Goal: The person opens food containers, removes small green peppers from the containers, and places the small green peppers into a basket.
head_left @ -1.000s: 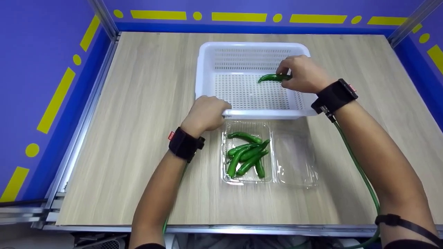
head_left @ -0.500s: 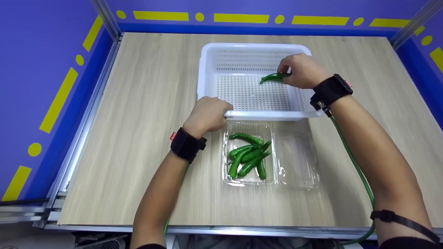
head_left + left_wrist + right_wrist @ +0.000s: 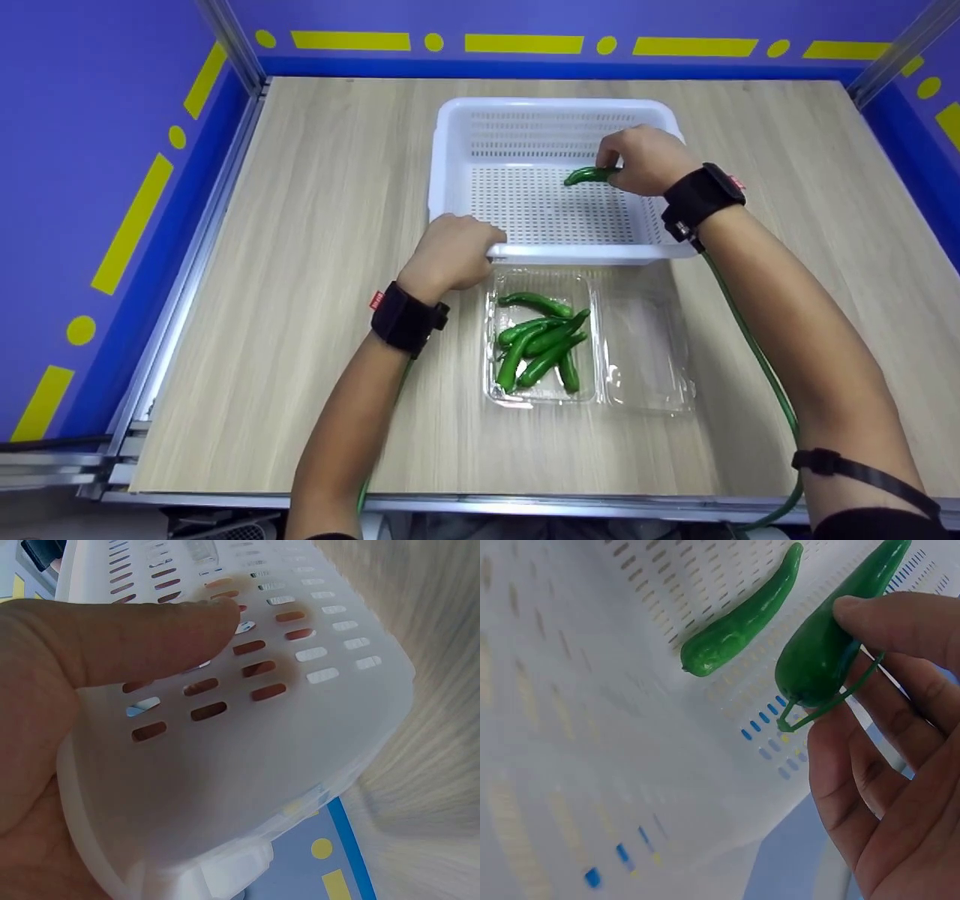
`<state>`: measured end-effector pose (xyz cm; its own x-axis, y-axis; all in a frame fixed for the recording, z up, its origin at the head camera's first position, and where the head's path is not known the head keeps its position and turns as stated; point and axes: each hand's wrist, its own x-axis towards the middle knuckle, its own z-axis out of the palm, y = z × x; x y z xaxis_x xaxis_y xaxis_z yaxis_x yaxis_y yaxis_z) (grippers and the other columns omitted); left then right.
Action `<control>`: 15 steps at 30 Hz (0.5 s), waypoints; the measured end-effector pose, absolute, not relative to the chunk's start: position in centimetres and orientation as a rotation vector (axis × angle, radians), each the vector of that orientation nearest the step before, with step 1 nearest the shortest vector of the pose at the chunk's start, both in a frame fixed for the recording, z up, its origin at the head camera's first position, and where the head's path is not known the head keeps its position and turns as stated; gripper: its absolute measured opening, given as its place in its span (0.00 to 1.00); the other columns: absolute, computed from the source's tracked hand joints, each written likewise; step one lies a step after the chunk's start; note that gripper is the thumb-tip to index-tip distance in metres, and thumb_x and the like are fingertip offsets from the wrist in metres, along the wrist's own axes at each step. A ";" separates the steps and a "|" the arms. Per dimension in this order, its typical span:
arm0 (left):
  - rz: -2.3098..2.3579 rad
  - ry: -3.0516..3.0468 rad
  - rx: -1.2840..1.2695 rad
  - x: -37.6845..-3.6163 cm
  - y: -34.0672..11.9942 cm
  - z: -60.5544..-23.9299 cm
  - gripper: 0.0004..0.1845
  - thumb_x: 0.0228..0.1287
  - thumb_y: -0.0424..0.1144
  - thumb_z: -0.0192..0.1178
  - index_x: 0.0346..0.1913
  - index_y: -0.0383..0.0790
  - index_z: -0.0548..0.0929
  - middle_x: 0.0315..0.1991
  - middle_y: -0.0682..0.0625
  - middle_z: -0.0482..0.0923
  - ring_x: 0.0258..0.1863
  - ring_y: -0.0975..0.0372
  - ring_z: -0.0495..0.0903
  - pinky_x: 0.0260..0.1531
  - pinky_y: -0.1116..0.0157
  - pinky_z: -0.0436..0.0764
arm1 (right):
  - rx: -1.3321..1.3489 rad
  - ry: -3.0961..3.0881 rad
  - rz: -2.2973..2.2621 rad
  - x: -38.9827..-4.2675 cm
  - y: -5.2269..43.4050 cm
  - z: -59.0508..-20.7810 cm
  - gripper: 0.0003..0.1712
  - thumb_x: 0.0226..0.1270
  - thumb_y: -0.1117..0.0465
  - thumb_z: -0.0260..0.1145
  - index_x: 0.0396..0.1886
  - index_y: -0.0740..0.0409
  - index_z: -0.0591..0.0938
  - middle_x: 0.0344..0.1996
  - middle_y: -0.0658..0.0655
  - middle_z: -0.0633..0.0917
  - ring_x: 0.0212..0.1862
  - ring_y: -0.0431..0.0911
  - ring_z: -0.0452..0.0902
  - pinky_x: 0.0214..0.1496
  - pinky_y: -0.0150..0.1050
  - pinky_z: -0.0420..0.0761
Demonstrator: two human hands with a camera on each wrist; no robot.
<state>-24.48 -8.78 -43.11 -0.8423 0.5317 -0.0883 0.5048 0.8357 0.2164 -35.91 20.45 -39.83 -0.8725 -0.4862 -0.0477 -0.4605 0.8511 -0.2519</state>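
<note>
My left hand grips the near left part of the white plastic basket's rim; in the left wrist view its thumb lies flat along the slotted outer wall. Inside the basket's right half, my right hand holds a green chili pepper between thumb and fingers, its thin curved stem hanging beside it. A second green pepper lies by the basket wall in the right wrist view. In the head view one pepper shows at the right fingertips, its right end hidden by the hand.
In front of the basket lies a clear plastic clamshell box with several green peppers in its left half. Its transparent lid is folded out flat to the right. Blue walls enclose the wooden table.
The right wrist and forearm have shifted a little left, the fingers still at the pepper in the basket. The left hand keeps its grip on the rim, and the box has not changed.
</note>
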 end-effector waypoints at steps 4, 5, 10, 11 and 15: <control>0.266 2.878 0.813 -24.5 -8.9 -43.2 0.11 0.51 0.25 0.54 0.27 0.47 0.75 0.21 0.56 0.68 0.25 0.61 0.69 0.32 0.60 0.71 | -0.774 2.926 -0.372 -36.0 20.5 -40.1 0.09 0.57 0.70 0.69 0.38 0.62 0.87 0.39 0.63 0.89 0.42 0.56 0.82 0.47 0.53 0.80; 0.265 2.880 0.814 -24.5 -8.9 -43.2 0.11 0.51 0.25 0.54 0.27 0.47 0.75 0.21 0.56 0.68 0.25 0.61 0.69 0.31 0.60 0.70 | -0.781 2.929 -0.374 -36.1 20.5 -40.2 0.09 0.56 0.70 0.69 0.38 0.62 0.87 0.38 0.63 0.89 0.42 0.56 0.82 0.47 0.53 0.80; 0.271 2.873 0.814 -24.4 -8.8 -43.2 0.11 0.50 0.25 0.56 0.28 0.47 0.77 0.22 0.56 0.69 0.24 0.62 0.68 0.29 0.61 0.68 | -0.797 2.934 -0.352 -36.4 20.5 -41.0 0.09 0.54 0.71 0.69 0.37 0.63 0.87 0.37 0.64 0.89 0.40 0.56 0.82 0.46 0.53 0.80; 0.275 2.869 0.811 -24.4 -8.8 -43.2 0.11 0.50 0.25 0.56 0.29 0.47 0.78 0.22 0.56 0.70 0.24 0.61 0.69 0.30 0.61 0.68 | -0.794 2.934 -0.349 -36.5 20.5 -41.2 0.09 0.54 0.71 0.69 0.36 0.63 0.87 0.37 0.64 0.89 0.40 0.56 0.81 0.46 0.53 0.80; 0.282 2.859 0.799 -24.4 -8.7 -43.1 0.11 0.50 0.25 0.56 0.31 0.47 0.80 0.23 0.56 0.71 0.25 0.61 0.70 0.31 0.62 0.68 | -0.768 2.930 -0.339 -36.7 20.4 -41.8 0.10 0.53 0.73 0.68 0.37 0.64 0.87 0.38 0.64 0.89 0.40 0.56 0.80 0.47 0.53 0.79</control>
<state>-24.41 -8.74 -43.07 -0.8444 0.5258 -0.1022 0.4958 0.8394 0.2226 -36.74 20.37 -41.76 -0.8690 -0.4938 -0.0335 -0.4730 0.8486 -0.2370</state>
